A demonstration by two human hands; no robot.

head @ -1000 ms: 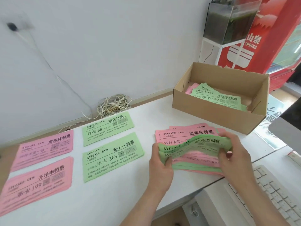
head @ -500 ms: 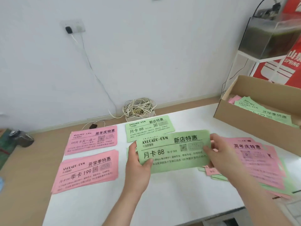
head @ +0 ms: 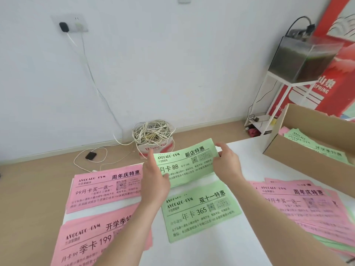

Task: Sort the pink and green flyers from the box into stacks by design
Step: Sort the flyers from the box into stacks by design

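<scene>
Nearest me, in the lower left of the frame, lies a stack of pink paper flyers printed "199". My left forearm crosses it and hides its right part. Right of that, on the white table, sits a stack of green paper flyers printed "365". At the right edge a loose pile of mixed pink and green flyers fans out and runs off the frame.

Further up, a second pink stack printed "99" lies at centre left, its right end behind my left hand. That hand pinches the left end of a single green flyer printed "88", thumb on top, and covers its first characters. My right hand grips the right end. I cannot tell whether the sheet touches the table.

At the upper right, the brown cardboard box is cut off by the frame. It holds more green and pink flyers, with blurred print.
</scene>
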